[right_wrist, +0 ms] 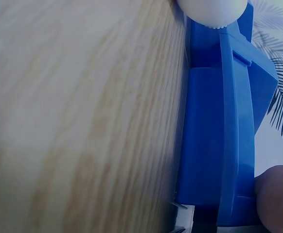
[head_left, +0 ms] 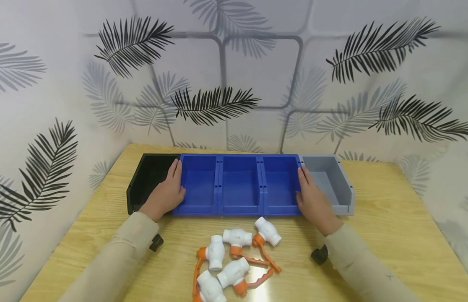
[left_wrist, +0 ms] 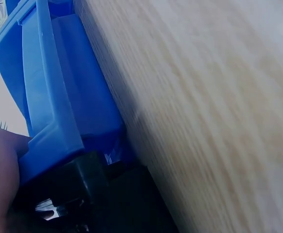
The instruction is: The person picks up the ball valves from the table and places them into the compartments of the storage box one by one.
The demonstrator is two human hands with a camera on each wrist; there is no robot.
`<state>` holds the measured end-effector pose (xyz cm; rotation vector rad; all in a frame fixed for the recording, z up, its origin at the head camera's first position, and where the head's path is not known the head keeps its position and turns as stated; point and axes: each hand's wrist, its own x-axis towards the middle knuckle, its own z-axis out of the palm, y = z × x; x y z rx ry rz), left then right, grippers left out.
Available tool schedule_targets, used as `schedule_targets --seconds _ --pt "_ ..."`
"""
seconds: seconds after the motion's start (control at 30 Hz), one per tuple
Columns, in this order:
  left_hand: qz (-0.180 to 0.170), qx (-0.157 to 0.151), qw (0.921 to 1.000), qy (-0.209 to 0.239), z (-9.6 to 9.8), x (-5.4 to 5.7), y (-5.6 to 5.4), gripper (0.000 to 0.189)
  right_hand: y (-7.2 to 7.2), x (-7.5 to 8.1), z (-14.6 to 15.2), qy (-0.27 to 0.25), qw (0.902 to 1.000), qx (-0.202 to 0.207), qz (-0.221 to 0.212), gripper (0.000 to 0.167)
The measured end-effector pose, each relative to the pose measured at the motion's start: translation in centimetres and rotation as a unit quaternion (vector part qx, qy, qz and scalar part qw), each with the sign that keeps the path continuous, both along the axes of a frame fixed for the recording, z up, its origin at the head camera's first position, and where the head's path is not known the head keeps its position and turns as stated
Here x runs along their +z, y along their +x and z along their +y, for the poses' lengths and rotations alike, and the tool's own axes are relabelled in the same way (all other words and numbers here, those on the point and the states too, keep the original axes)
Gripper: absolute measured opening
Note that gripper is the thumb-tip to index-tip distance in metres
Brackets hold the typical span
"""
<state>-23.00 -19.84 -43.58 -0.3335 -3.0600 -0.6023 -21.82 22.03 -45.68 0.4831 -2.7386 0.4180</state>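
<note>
A row of joined bins spans the table: a black bin (head_left: 151,178), three blue bins (head_left: 239,211) and a grey bin (head_left: 326,184). My left hand (head_left: 167,191) rests with straight fingers along the wall where the black and left blue bins meet, its thumb on the blue side. In the left wrist view that thumb (left_wrist: 3,170) touches the blue wall. The right hand (head_left: 315,199) lies likewise over the wall between the right blue bin and the grey one. Its thumb (right_wrist: 277,196) shows against the blue bin in the right wrist view. Some fingers are hidden.
Several white ball valves (head_left: 216,252) with orange handles lie in front of the bins, on a wooden table (head_left: 385,235). Behind the table stands a wall (head_left: 260,75) patterned with leaves. A black device (head_left: 319,254) shows by the right wrist, another (head_left: 156,242) by the left.
</note>
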Motion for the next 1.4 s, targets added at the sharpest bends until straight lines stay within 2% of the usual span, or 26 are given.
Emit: schedule_targets --seconds 0.5,0.87,1.17,1.4 --pt "-0.024 -0.016 0.9996 -0.007 1.6 0.4 -1.6 0.077 -0.1 -0.2 1.6 -0.005 0.9999 -0.012 -0.002 0.071" --pt "-0.014 -0.01 0.9996 -0.022 2.5 0.3 -2.9 0.076 -0.7 0.0 2.0 -0.002 0.9997 -0.022 0.011 0.07" --pt "-0.011 -0.004 0.9996 -0.025 2.6 0.2 -3.6 0.077 -1.5 0.3 1.9 -0.003 0.9991 -0.04 -0.009 0.069" --pt "-0.01 -0.003 0.9998 -0.019 2.8 0.3 -4.2 0.077 -2.0 0.3 2.0 -0.005 0.9993 -0.036 0.009 0.068"
